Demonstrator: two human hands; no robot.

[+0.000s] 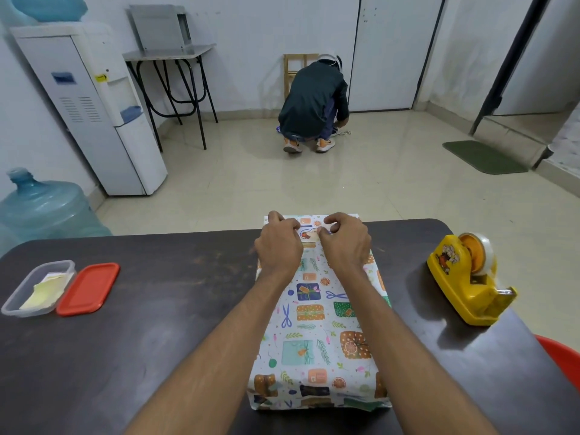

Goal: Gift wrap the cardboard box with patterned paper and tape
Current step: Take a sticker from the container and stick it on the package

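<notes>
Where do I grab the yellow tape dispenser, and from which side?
Grip the tape dispenser across its sides, at the low waist between roll and cutter, probably from above with the right hand; it sits on that side, cutter nearest you.

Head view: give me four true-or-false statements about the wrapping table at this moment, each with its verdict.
1. The wrapped box lies on the dark table. True.
2. The yellow tape dispenser stands left of the box. False: it stands to its right.
3. The left hand and the right hand are both at the box's far end, fingers curled on the paper. True.
4. The red lid is closed on the clear container. False: it lies on the table beside it.
</notes>
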